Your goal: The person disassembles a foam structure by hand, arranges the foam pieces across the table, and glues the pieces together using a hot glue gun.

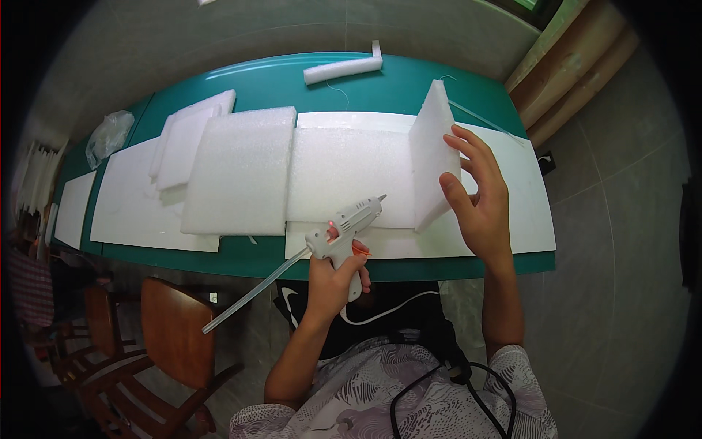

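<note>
A light-grey hot glue gun (349, 238) sits in my left hand (333, 282), whose fingers wrap round its handle. Its nozzle points up and to the right, over the near edge of a flat white foam sheet (351, 175). From the back of the gun a long clear glue stick (256, 291) sticks out toward the lower left. On the right end of the flat sheet a white foam panel (431, 157) stands upright. My right hand (479, 194) is at that panel's right side, fingers spread, with thumb and fingertips against its edge.
Left of the flat sheet lie a thick foam slab (238, 172) and smaller foam pieces (191, 139). A foam strip (344, 69) rests at the back of the green table (263, 80). A clear plastic bag (110, 135) is far left. Wooden chairs (175, 333) stand at the lower left.
</note>
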Motion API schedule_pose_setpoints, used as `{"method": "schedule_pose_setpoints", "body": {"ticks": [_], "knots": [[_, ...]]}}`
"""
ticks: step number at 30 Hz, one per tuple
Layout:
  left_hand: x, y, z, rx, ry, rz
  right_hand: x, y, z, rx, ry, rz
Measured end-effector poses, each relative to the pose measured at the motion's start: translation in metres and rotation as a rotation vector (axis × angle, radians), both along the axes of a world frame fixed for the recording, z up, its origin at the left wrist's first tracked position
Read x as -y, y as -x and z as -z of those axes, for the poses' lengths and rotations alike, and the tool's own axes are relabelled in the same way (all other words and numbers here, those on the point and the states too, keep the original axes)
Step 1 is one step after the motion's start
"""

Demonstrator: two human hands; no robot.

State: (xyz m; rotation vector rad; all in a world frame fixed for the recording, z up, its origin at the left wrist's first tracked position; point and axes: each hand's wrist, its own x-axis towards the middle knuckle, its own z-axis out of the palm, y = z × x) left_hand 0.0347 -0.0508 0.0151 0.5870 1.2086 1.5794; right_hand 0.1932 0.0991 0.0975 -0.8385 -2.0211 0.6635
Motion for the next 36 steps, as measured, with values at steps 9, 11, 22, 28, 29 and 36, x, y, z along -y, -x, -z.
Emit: {"method": "schedule_pose_setpoints", "body": {"ticks": [9, 11, 22, 28, 29, 36], "knots": [[0.000, 0.005, 0.007, 0.031, -0.042, -0.031, -0.006, -0.002, -0.001, -0.001, 0.017, -0.062], [-0.001, 0.005, 0.007, 0.037, -0.046, -0.032, -0.006, -0.002, -0.001, 0.004, 0.014, -0.061], [0.001, 0.003, 0.007, -0.137, -0.036, -0.118, -0.004, 0.006, 0.002, 0.067, -0.094, -0.055], [0.004, 0.003, 0.008, -0.167, 0.020, -0.117, 0.001, 0.011, -0.004, 0.078, -0.043, -0.050], [0.005, 0.005, 0.008, -0.167, 0.019, -0.120, 0.002, 0.012, -0.004, 0.079, -0.045, -0.053], [0.009, 0.008, 0.010, -0.163, 0.001, -0.129, 0.001, 0.014, 0.001, 0.073, -0.061, -0.062]]}}
